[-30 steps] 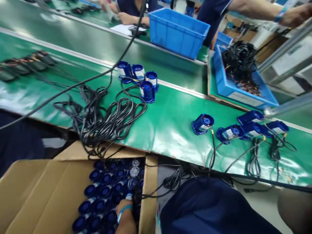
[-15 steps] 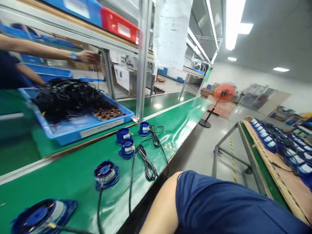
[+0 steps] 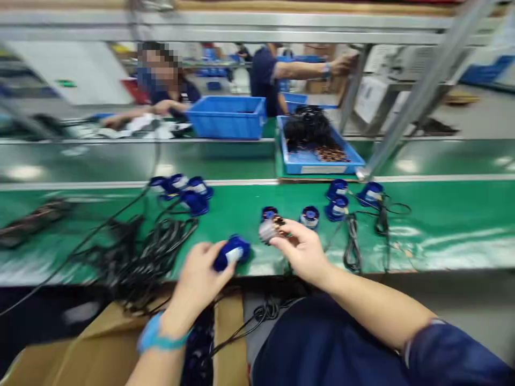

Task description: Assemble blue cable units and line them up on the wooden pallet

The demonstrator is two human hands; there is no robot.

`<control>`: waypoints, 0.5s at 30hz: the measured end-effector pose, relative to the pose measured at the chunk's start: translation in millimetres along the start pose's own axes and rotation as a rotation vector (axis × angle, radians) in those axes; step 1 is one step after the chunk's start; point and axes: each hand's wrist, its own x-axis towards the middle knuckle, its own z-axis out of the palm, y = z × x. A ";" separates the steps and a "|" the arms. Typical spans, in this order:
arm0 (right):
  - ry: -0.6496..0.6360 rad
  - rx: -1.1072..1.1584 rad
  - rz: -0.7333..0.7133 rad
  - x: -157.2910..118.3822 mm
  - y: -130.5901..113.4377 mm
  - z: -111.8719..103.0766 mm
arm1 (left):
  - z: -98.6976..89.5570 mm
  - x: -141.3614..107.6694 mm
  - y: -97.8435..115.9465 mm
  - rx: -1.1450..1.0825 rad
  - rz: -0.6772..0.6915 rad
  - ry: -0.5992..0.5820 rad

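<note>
Dark-blue plastic housing (image 3: 232, 244) with a pale label sits pinched in the grip of the left hand (image 3: 199, 271), over the long glossy green surface (image 3: 450, 214); the right hand's (image 3: 308, 254) grip pinches a round grey part with copper-coloured windings (image 3: 267, 230). Beyond, in a workshop, two co-workers (image 3: 262, 80) are behind an open blue plastic crate (image 3: 225, 120) and a shallow blue tray (image 3: 295, 158) heaped with black cables (image 3: 306, 128). More blue housings (image 3: 309, 216) stand behind the hands; coiled black leads (image 3: 161, 244) lie leftward. A slanting silver metal post (image 3: 426, 88) blocks some background.
</note>
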 end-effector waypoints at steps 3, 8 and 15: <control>-0.086 -0.076 0.017 8.2 21.8 2.1 | -14.5 4.2 0.6 -0.051 -0.042 -0.042; -0.260 -0.200 -0.143 19.8 30.2 23.1 | 27.0 20.9 7.1 -0.342 -0.184 0.071; -0.602 -0.794 -0.065 41.8 32.6 70.0 | 66.3 7.4 5.5 -0.489 -0.336 0.268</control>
